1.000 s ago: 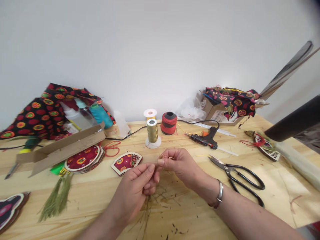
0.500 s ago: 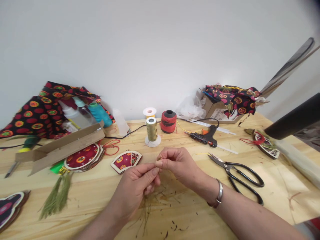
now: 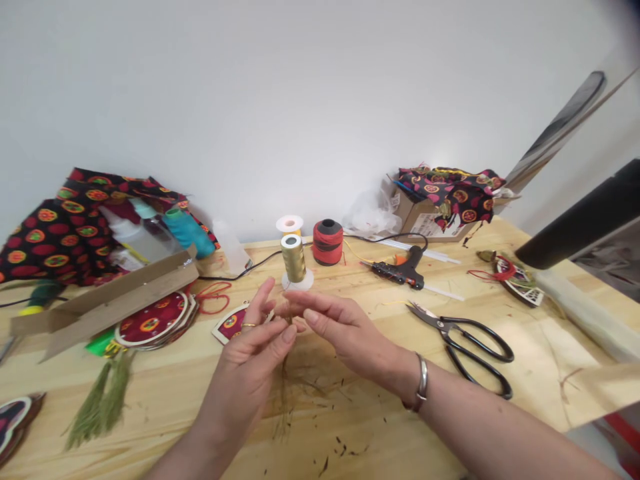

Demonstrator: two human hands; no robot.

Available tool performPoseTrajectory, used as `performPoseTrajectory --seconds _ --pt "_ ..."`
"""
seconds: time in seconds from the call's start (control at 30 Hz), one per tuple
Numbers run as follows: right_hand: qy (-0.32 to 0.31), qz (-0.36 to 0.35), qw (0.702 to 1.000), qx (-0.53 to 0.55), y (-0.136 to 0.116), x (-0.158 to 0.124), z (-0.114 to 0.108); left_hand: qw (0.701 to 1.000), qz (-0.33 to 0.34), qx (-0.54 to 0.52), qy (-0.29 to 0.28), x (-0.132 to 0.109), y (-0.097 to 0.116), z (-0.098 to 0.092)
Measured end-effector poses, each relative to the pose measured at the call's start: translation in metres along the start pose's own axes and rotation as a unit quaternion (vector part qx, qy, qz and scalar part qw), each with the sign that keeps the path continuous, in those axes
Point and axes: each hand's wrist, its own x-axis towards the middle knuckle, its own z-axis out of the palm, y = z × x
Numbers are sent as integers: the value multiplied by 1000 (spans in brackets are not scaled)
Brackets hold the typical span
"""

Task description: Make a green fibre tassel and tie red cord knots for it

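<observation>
Above the table, my left hand [image 3: 255, 357] pinches a thin bundle of olive threads [image 3: 284, 400] between thumb and index finger, its other fingers raised. The loose strands hang below the pinch. My right hand [image 3: 345, 330], with a bracelet on the wrist, is close beside the bundle's top; its fingers are stretched out and the thumb is apart from them. Behind my left hand lies a fan-shaped ornament [image 3: 231, 325] with patterned maroon fabric, partly hidden. Black-handled scissors [image 3: 467, 340] lie to the right of my right hand.
A gold thread spool [image 3: 293, 260] and a red thread cone [image 3: 328, 243] stand behind my hands. A hot glue gun [image 3: 403, 270] lies right of them. At left are a long cardboard box [image 3: 115, 300], stacked round ornaments [image 3: 155, 323] and a green tassel [image 3: 103, 400]. Thread scraps dot the front.
My right hand has opened from its pinch, its fingers now stretched out. My left hand's fingers have risen, and the thread bundle shows more clearly. The view has shifted slightly right.
</observation>
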Motion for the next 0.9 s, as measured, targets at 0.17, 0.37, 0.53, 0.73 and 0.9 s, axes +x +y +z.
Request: performPoseTrajectory --seconds 0.17,0.37,0.53,0.73,0.9 --pt "-22 29 999 40 5 0 2 995 -34 -73 -53 2 0 -1" --pt "-53 78 993 69 -3 1 5 992 -53 -102 -55 5 -2 -3" --pt "-10 85 996 35 -3 1 6 988 -81 -125 -49 7 -8 -8" --pt "20 71 996 -41 2 3 1 981 -73 -169 -55 9 -5 -7" --pt "36 99 989 -105 3 5 -6 970 -80 -223 -46 12 1 -8"
